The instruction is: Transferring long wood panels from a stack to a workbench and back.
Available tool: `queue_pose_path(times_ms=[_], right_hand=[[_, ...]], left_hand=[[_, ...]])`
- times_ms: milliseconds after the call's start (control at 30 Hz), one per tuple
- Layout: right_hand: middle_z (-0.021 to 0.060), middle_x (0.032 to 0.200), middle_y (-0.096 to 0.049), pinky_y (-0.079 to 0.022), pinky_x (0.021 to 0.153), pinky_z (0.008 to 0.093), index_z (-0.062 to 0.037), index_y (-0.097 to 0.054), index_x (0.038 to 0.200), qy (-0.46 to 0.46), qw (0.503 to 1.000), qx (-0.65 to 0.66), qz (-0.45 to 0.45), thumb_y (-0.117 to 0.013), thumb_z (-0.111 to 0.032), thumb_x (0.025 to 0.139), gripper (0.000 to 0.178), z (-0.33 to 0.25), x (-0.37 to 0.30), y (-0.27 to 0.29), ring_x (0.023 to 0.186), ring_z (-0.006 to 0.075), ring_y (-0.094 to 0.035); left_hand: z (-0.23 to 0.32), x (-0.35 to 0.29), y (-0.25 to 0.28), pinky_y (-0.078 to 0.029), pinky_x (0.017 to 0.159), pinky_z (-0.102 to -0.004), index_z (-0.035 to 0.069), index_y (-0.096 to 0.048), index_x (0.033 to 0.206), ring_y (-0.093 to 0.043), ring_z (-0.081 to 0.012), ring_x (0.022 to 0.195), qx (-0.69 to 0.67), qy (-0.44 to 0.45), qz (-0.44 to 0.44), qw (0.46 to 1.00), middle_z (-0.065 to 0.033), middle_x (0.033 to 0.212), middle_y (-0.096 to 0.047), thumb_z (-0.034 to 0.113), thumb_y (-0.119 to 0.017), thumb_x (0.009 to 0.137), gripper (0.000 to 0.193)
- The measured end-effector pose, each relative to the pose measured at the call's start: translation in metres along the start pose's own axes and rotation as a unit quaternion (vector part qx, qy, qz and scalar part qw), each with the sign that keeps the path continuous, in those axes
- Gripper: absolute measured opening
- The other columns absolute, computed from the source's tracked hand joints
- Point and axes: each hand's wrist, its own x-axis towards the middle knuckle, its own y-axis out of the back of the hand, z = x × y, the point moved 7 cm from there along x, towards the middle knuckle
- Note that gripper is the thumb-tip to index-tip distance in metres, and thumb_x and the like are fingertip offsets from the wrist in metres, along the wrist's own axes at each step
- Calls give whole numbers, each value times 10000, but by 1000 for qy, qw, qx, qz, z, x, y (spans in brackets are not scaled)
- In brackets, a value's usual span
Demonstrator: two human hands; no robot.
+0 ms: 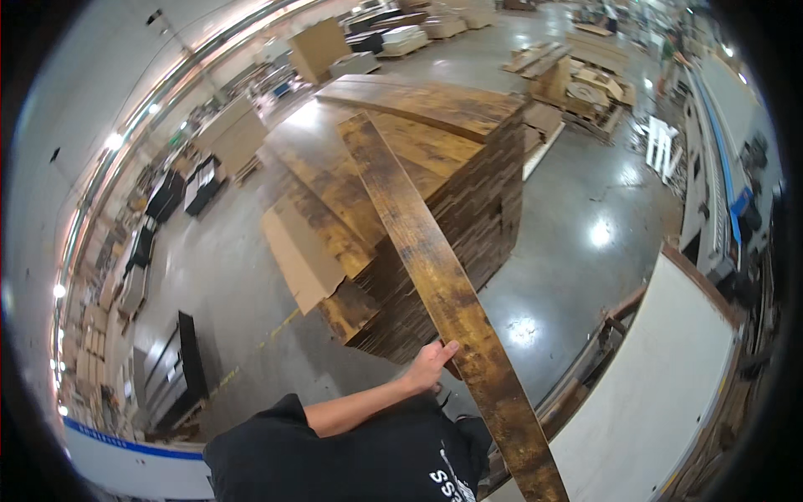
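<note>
A long wood-grain board (435, 259), brown with dark mottling, runs slantwise from the upper middle down to the lower edge. My left hand (433, 365) grips its near left edge, thumb on top and the other fingers hidden beneath. My right hand is out of sight. Beyond the board rises a tall stack of similar boards (489, 180), with a few wider panels (427, 96) on top. The far end of the held board overlaps this stack in the view; whether it touches cannot be made out.
A cardboard sheet (305, 251) lies on the stack's left side. To my right is a white-topped table (661, 368), with machinery (719, 201) behind it. Pallets of wood pieces (585, 92) and white strips (661, 146) stand farther off. A black rack (176, 368) is at left.
</note>
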Motion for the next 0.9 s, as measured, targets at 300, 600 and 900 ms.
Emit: queue_pose_path(times_ms=[300,600,900], right_hand=[[239,1317,-680,-492,1021,464,-48,-728,1252,162,984,59,-32,-568,-462,1033,495,-85,-39,-16,1180,416,-633],[222,1317,-657,-483,1023,452,-30,-631,1362,123,976,123,-132,-627,-468,994,572,-148,-162,31,1189,375,-619],[195,1319,-641,-470,1039,418,33,-592,1360,156,941,174,-245,-595,-422,1018,569,-213,-246,32,1175,311,-614]], left_hand=[[-29,-57,161,-558,517,-329,-84,-622,1153,-691,-184,615,-106,-36,66,991,-89,929,-654,441,-526,1101,536],[-72,-22,320,-534,483,-297,-32,-629,1115,-599,-125,579,-178,-83,69,978,-14,824,-558,393,-556,1098,432],[-66,72,419,-507,907,-399,-79,-602,1212,-646,-265,965,5,-120,103,987,-174,1025,-681,515,-541,1077,612]])
